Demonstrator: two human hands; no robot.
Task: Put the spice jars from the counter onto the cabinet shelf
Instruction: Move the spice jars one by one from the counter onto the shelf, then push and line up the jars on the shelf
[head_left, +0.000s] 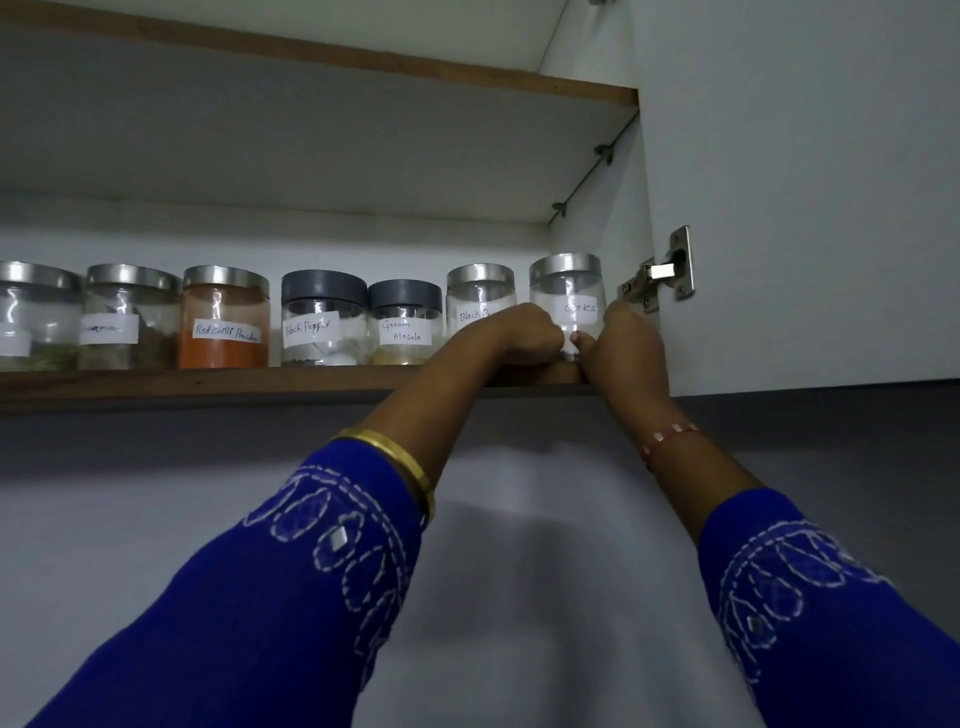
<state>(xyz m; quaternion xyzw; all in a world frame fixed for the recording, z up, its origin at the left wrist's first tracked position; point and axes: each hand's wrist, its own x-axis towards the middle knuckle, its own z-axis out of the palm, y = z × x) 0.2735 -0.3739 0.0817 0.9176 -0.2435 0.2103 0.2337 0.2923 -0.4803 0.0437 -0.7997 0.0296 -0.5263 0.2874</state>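
Both hands reach up to the jar marked "Cloves" (567, 301), which stands at the right end of the cabinet shelf (260, 379). The left hand (524, 335) is curled against the jar's left side and the right hand (621, 343) wraps its right side, thumb tip at the base. Leftward from the Cloves jar stand a steel-lidded jar reading "Black Pe…" (478, 304), "Garam Masala" (405, 325), "Black Pepper" (322, 319), "Red Chilli Powder" (224, 319) and two jars with unreadable labels. A door hinge (665, 273) sits just right of the Cloves jar.
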